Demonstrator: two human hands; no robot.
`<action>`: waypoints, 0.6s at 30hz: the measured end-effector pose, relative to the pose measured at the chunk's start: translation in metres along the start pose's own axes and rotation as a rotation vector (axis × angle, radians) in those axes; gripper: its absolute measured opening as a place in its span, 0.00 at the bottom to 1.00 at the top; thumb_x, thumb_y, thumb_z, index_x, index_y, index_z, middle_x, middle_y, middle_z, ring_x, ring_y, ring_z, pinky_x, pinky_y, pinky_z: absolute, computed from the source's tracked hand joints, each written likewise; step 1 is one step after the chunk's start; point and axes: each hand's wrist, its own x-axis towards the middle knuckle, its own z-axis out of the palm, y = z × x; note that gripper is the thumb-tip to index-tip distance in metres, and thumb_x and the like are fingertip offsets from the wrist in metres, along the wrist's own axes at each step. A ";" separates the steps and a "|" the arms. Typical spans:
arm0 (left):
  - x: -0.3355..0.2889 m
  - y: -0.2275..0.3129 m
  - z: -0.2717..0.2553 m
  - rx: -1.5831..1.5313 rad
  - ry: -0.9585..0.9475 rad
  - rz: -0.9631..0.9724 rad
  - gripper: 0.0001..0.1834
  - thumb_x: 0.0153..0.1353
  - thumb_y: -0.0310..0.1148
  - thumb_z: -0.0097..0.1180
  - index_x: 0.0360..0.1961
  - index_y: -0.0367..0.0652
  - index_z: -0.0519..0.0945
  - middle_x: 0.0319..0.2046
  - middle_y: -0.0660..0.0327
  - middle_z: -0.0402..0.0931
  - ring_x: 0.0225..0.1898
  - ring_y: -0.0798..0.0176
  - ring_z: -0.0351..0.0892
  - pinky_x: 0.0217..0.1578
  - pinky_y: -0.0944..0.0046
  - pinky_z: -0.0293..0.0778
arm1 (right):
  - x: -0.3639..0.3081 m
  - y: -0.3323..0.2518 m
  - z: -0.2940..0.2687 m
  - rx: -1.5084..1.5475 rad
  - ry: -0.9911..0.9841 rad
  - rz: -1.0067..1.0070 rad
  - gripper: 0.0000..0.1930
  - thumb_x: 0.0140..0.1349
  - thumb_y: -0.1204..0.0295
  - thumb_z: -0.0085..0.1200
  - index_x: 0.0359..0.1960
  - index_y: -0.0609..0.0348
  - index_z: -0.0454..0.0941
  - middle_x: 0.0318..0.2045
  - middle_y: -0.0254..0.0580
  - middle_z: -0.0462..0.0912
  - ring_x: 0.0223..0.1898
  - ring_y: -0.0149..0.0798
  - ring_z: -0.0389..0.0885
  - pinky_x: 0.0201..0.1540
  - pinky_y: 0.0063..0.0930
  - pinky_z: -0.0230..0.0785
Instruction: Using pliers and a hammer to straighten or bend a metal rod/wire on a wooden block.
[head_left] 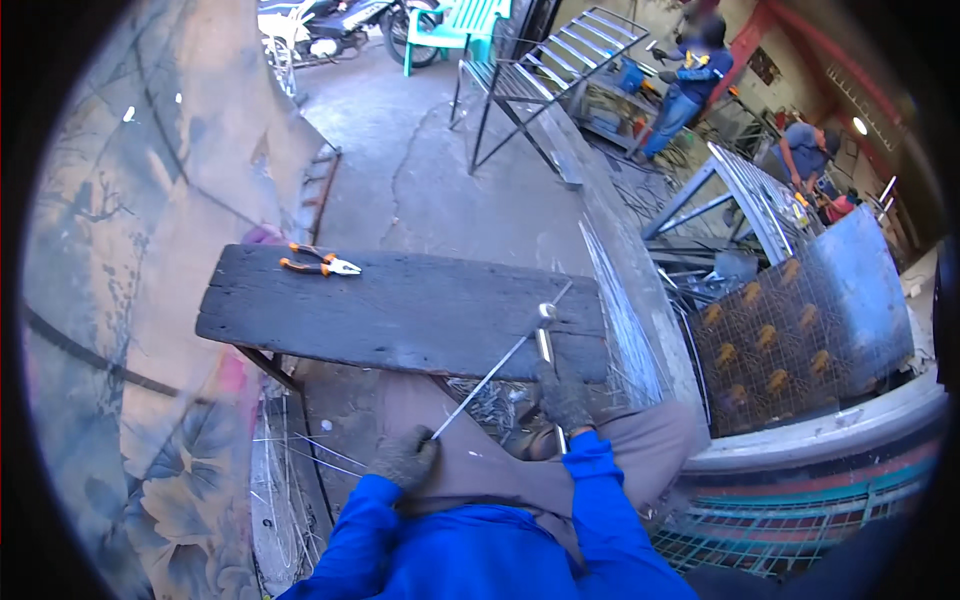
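My left hand (pixel 405 458), in a dark glove, is closed around the near end of a thin metal rod (pixel 480 387). The rod slants up and away to the right, its far part lying across a dark wooden bench (pixel 430 310). A hammer (pixel 544 345) with a metal handle is gripped in my gloved right hand (pixel 565 398). Its head is at the rod near the bench's right end; whether they touch I cannot tell. Toward the bench's left end lie pliers (pixel 318 262) with orange and black handles, jaws pointing right.
Thin metal wires (pixel 625 320) lie on the floor right of the bench. A patterned cloth (pixel 150 300) hangs at left. Beyond are a green plastic chair (pixel 462 30), a motorcycle (pixel 340 28) and a metal frame (pixel 545 75). Two people (pixel 690 85) (pixel 805 155) stand at far right.
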 end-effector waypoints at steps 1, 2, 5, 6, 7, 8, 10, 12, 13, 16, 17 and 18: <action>-0.004 -0.003 -0.004 -0.050 0.012 -0.019 0.18 0.67 0.44 0.53 0.50 0.43 0.81 0.41 0.42 0.82 0.45 0.39 0.83 0.47 0.47 0.76 | 0.001 0.009 0.002 -0.010 0.009 0.017 0.25 0.58 0.76 0.58 0.59 0.54 0.74 0.44 0.55 0.80 0.39 0.55 0.81 0.39 0.51 0.74; -0.007 -0.005 -0.006 -0.099 0.021 -0.042 0.19 0.67 0.43 0.53 0.49 0.41 0.81 0.41 0.42 0.82 0.45 0.40 0.83 0.48 0.49 0.76 | 0.005 0.023 0.007 -0.058 0.087 -0.185 0.18 0.64 0.65 0.53 0.53 0.59 0.75 0.38 0.58 0.80 0.36 0.59 0.80 0.39 0.52 0.72; -0.018 -0.011 -0.008 -0.135 0.071 -0.113 0.18 0.67 0.42 0.54 0.48 0.38 0.81 0.41 0.42 0.83 0.45 0.40 0.83 0.46 0.49 0.76 | -0.005 0.013 0.012 0.025 0.100 -0.286 0.22 0.70 0.54 0.48 0.46 0.64 0.75 0.29 0.56 0.78 0.31 0.56 0.80 0.37 0.50 0.70; -0.015 -0.011 -0.005 -0.138 0.050 -0.130 0.18 0.67 0.42 0.54 0.48 0.38 0.81 0.41 0.42 0.83 0.45 0.40 0.83 0.46 0.49 0.76 | -0.008 0.005 0.012 0.161 0.072 -0.190 0.21 0.70 0.54 0.48 0.46 0.63 0.75 0.25 0.50 0.77 0.29 0.48 0.80 0.34 0.48 0.70; -0.009 -0.010 -0.002 -0.155 0.108 -0.093 0.18 0.67 0.43 0.53 0.48 0.40 0.81 0.40 0.42 0.83 0.44 0.40 0.83 0.47 0.49 0.76 | -0.001 0.022 0.020 0.255 0.126 -0.306 0.19 0.72 0.54 0.48 0.44 0.60 0.74 0.21 0.39 0.74 0.21 0.35 0.76 0.23 0.37 0.67; -0.009 -0.014 0.001 -0.172 0.160 -0.074 0.18 0.67 0.43 0.53 0.47 0.41 0.82 0.39 0.42 0.83 0.44 0.40 0.83 0.47 0.48 0.76 | -0.004 0.028 0.022 0.251 0.104 -0.268 0.19 0.72 0.54 0.48 0.44 0.60 0.74 0.21 0.39 0.74 0.21 0.35 0.76 0.23 0.37 0.67; -0.008 -0.011 -0.003 -0.219 0.119 -0.157 0.17 0.67 0.42 0.53 0.47 0.40 0.82 0.38 0.42 0.83 0.42 0.41 0.83 0.46 0.48 0.76 | -0.016 0.019 0.014 0.526 -0.097 0.049 0.16 0.67 0.70 0.54 0.56 0.56 0.75 0.26 0.36 0.75 0.18 0.33 0.75 0.16 0.31 0.67; -0.004 -0.016 0.004 -0.264 0.115 -0.206 0.17 0.68 0.42 0.53 0.46 0.40 0.81 0.37 0.43 0.83 0.41 0.42 0.84 0.45 0.48 0.76 | -0.032 -0.005 0.007 0.814 -0.131 0.123 0.12 0.73 0.60 0.49 0.47 0.54 0.76 0.22 0.29 0.71 0.14 0.25 0.67 0.13 0.24 0.60; -0.004 -0.021 0.013 -0.323 0.151 -0.178 0.16 0.68 0.41 0.54 0.45 0.40 0.81 0.36 0.44 0.83 0.40 0.43 0.84 0.43 0.48 0.76 | -0.039 -0.003 0.009 0.896 -0.146 0.169 0.13 0.73 0.57 0.49 0.44 0.53 0.76 0.21 0.27 0.69 0.13 0.24 0.65 0.13 0.23 0.57; -0.004 -0.017 0.022 -0.356 0.180 -0.163 0.15 0.68 0.40 0.54 0.44 0.39 0.81 0.35 0.44 0.82 0.39 0.42 0.83 0.41 0.47 0.76 | -0.042 0.002 0.009 0.994 -0.159 0.230 0.15 0.74 0.54 0.47 0.40 0.51 0.74 0.19 0.26 0.67 0.11 0.24 0.62 0.11 0.23 0.54; -0.003 -0.011 0.024 -0.329 0.176 -0.170 0.14 0.68 0.40 0.54 0.43 0.39 0.81 0.34 0.44 0.82 0.38 0.41 0.83 0.40 0.47 0.75 | -0.042 0.004 0.007 1.012 -0.154 0.236 0.15 0.75 0.54 0.46 0.40 0.51 0.74 0.17 0.27 0.65 0.10 0.24 0.61 0.10 0.23 0.53; -0.004 -0.009 0.026 -0.328 0.170 -0.174 0.14 0.68 0.40 0.54 0.43 0.39 0.81 0.34 0.44 0.82 0.38 0.41 0.83 0.40 0.47 0.75 | -0.044 0.003 0.006 1.013 -0.154 0.243 0.15 0.75 0.54 0.46 0.40 0.51 0.74 0.17 0.27 0.65 0.10 0.24 0.61 0.10 0.23 0.53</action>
